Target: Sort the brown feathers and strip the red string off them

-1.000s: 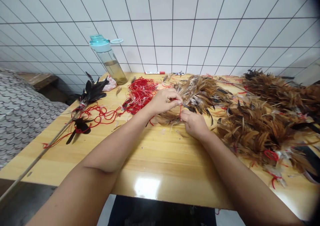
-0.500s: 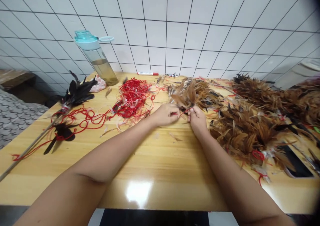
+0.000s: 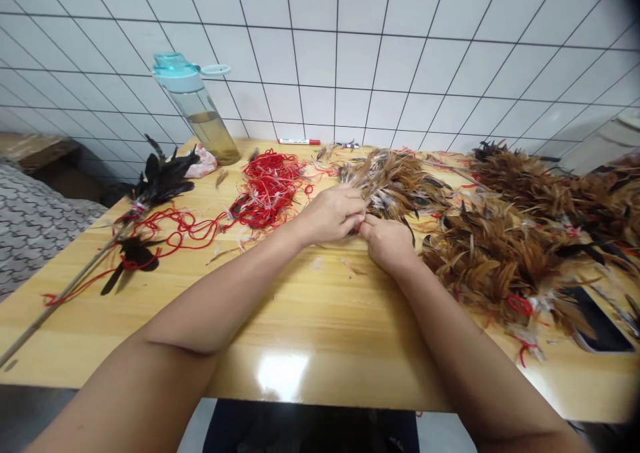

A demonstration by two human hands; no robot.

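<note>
Left hand (image 3: 333, 216) and right hand (image 3: 390, 245) meet, fingertips clamped on mostly hidden red cord (image 3: 359, 227), before a brown feather pile (image 3: 397, 176) near the far edge of the table (image 3: 320, 326).

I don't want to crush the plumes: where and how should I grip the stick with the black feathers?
Probably best on the bare shaft, nearer than the black feathers, pinched crosswise from above: it is thin and straight, lies slanting on the table's left side, and the feathers bunch at its far end. Avoid the red cord that crosses lower down.
</note>
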